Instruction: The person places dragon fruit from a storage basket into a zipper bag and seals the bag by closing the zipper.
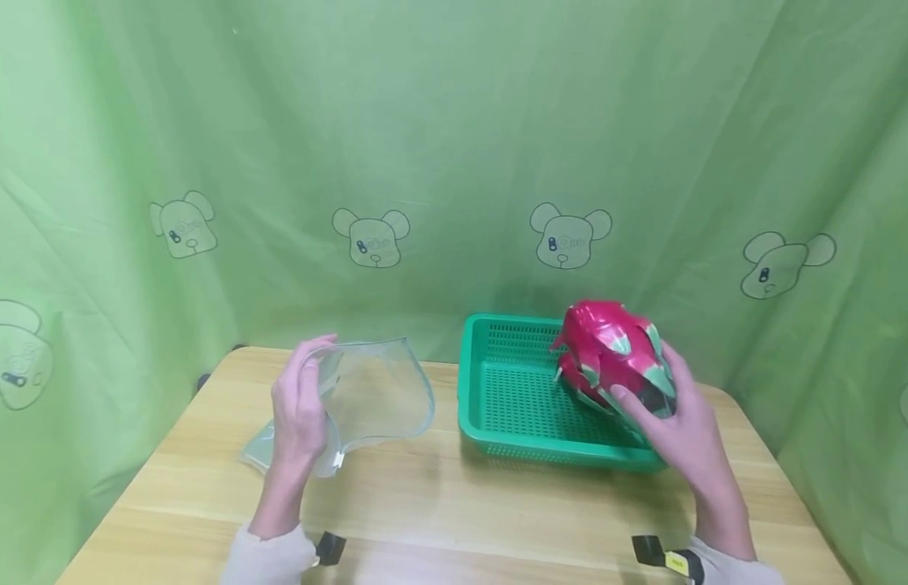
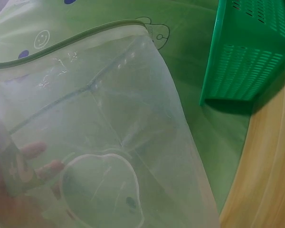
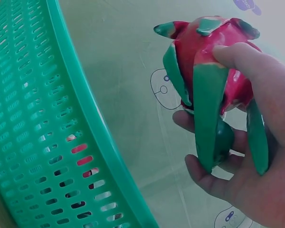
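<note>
My left hand (image 1: 298,410) grips a clear zip bag (image 1: 380,394) by its side, and the bag's mouth gapes toward the right. A white slider (image 1: 339,460) sits at the lower edge of that mouth. In the left wrist view the fingers show blurred through the bag's film. My right hand (image 1: 691,431) holds a dragon fruit (image 1: 607,329), pink-red with green scales, above the right part of a green basket (image 1: 471,390). Thumb and fingers wrap its green-leafed end in the right wrist view. Below it in the basket is another red, green-tipped fruit (image 1: 571,375), partly hidden.
The basket, with slotted walls, stands at the back right of a wooden table (image 1: 424,512). Flat translucent plastic (image 1: 256,449) lies on the table behind the left hand. A green curtain (image 1: 454,146) with bear-head prints hangs close around the table's back and sides.
</note>
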{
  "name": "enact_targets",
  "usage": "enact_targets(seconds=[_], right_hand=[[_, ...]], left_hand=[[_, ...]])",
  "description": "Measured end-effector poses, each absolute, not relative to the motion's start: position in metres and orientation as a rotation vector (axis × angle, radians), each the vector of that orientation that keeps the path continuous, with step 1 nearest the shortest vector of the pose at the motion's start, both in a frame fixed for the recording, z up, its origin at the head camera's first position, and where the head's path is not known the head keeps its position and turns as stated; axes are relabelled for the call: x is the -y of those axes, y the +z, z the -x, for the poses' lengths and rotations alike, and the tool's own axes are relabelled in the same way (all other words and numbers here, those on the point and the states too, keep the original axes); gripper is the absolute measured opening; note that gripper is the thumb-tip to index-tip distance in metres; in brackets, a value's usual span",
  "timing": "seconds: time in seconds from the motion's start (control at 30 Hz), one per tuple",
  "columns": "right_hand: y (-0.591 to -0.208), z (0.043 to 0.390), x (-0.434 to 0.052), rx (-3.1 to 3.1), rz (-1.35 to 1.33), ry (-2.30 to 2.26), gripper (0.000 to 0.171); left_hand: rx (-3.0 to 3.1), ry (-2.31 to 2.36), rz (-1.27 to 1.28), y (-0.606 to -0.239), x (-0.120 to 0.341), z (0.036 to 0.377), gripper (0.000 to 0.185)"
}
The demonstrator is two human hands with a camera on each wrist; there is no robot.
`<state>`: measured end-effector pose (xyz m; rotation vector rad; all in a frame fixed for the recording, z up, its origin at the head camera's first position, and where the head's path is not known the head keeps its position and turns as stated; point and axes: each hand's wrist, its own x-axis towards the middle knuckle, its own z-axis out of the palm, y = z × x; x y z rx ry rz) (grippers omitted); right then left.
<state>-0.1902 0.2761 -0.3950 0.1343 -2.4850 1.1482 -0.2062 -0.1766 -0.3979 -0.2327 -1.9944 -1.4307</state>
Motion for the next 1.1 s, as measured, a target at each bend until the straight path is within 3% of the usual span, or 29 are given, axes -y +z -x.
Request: enact_targets(seconds=[1.1], right_hand=[[-0.385,0.176,-0.27,2.372,-0.156,0.918,0.089]], left_hand=[[2.014,-1.439,0.218,-0.402,0.176,0.206,0.04]])
